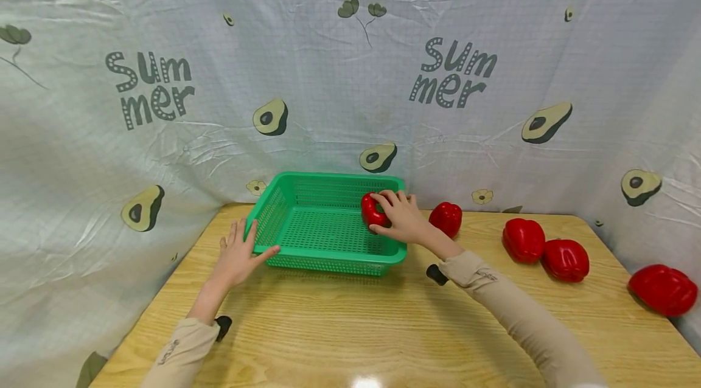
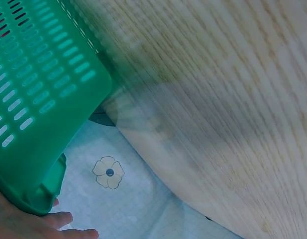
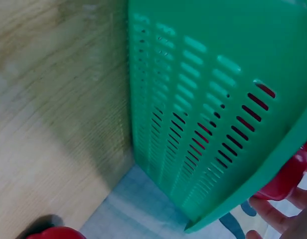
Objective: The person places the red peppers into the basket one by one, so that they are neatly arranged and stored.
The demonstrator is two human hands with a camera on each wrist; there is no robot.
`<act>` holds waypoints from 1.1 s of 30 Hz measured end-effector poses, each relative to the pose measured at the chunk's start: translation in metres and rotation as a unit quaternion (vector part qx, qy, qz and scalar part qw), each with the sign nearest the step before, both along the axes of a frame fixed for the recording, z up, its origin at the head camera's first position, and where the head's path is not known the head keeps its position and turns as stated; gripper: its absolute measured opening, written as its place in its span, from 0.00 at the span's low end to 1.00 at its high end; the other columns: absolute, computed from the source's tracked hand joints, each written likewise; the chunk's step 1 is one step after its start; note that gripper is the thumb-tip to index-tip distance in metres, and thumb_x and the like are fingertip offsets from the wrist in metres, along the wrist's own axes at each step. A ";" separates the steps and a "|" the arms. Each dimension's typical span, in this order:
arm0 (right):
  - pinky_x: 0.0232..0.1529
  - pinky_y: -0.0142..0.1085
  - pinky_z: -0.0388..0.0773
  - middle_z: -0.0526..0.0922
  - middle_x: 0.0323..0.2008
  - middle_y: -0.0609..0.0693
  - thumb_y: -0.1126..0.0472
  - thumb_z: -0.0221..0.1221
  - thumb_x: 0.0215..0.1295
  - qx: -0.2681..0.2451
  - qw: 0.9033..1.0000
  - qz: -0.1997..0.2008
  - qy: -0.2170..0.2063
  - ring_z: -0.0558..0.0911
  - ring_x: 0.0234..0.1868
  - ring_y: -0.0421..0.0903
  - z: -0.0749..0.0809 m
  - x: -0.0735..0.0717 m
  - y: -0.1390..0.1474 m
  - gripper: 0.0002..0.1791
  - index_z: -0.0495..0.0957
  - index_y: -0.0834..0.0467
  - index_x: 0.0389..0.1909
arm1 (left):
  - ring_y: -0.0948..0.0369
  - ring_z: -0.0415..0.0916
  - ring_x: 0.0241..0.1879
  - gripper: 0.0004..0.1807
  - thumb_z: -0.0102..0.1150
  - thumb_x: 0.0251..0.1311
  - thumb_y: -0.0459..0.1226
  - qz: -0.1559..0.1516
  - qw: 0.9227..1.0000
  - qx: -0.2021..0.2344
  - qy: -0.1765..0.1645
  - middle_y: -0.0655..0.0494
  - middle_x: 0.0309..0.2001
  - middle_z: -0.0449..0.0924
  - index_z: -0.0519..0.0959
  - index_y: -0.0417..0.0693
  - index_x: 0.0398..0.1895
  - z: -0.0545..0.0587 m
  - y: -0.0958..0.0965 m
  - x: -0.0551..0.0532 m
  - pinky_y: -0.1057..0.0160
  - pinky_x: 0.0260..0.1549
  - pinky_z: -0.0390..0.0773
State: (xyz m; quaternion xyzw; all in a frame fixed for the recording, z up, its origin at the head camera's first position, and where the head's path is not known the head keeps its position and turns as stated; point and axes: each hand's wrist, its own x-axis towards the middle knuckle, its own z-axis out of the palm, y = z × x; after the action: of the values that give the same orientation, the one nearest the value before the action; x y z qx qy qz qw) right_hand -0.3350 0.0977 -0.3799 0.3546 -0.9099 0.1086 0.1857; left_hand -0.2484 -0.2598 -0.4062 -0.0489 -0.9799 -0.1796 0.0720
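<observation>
Right hand (image 1: pixel 402 218) over basket (image 1: pixel 285 196), fingers curled round red pepper (image 1: pixel 372 210) at basket's right inner wall. Left hand (image 1: pixel 238 254) flat, fingers straight, pressing basket's left front corner. Four more peppers (image 1: pixel 524 239) on table (image 1: pixel 350 327), right of basket.

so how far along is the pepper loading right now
Nothing looks finished: the green basket holds no pepper lying loose. In hand, the right hand grips the first red pepper just inside the basket's right wall, while the left hand rests against its near left corner. Left to go: four more red peppers on the table, one beside the basket, a pair, and one at the far right.
</observation>
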 end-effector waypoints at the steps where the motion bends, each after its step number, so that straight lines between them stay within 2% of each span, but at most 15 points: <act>1: 0.40 0.48 0.61 0.68 0.55 0.56 0.43 0.57 0.56 0.006 1.000 -0.003 -0.002 0.67 0.48 0.55 0.000 -0.001 -0.001 0.36 0.63 0.57 0.62 | 0.36 0.29 0.68 0.52 0.43 0.55 0.64 0.000 1.000 0.001 0.000 0.32 0.69 0.33 0.43 0.35 0.69 0.000 0.000 0.000 0.30 0.57 0.39; 8: 0.45 0.55 0.61 0.67 0.56 0.59 0.41 0.54 0.58 0.057 0.997 -0.036 -0.031 0.67 0.51 0.58 -0.004 -0.009 -0.005 0.36 0.60 0.55 0.63 | 0.36 0.28 0.68 0.52 0.43 0.55 0.64 -0.003 1.000 -0.003 0.000 0.33 0.70 0.33 0.43 0.36 0.69 0.000 0.002 0.000 0.29 0.57 0.38; 20: 0.52 0.63 0.53 0.65 0.58 0.59 0.42 0.53 0.59 0.129 0.983 -0.064 -0.118 0.64 0.56 0.59 -0.010 -0.015 -0.022 0.34 0.59 0.49 0.64 | 0.35 0.29 0.67 0.51 0.43 0.55 0.64 -0.002 1.000 -0.006 0.004 0.33 0.69 0.34 0.43 0.36 0.69 0.000 0.000 0.001 0.29 0.56 0.38; 25: 0.55 0.64 0.50 0.64 0.59 0.58 0.42 0.55 0.58 0.153 0.977 -0.071 -0.132 0.63 0.61 0.57 -0.013 -0.015 -0.028 0.33 0.60 0.48 0.63 | 0.35 0.28 0.67 0.51 0.43 0.56 0.64 -0.004 1.000 0.000 0.005 0.32 0.69 0.34 0.43 0.35 0.69 0.000 -0.001 0.002 0.29 0.56 0.37; 33: 0.56 0.66 0.48 0.65 0.58 0.60 0.42 0.58 0.56 0.165 0.973 -0.082 -0.138 0.67 0.59 0.57 -0.012 -0.012 -0.030 0.33 0.61 0.48 0.61 | 0.36 0.27 0.67 0.51 0.43 0.56 0.64 -0.007 1.000 0.005 0.004 0.32 0.69 0.33 0.43 0.35 0.69 0.001 0.000 0.001 0.29 0.57 0.36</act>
State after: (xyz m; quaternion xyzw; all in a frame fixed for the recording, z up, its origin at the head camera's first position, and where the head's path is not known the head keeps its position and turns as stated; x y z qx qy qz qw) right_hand -0.3470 0.0674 -0.3920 0.2858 -0.9582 -0.0110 0.0059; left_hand -0.2475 -0.2595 -0.4057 -0.0565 -0.9782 -0.1849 0.0753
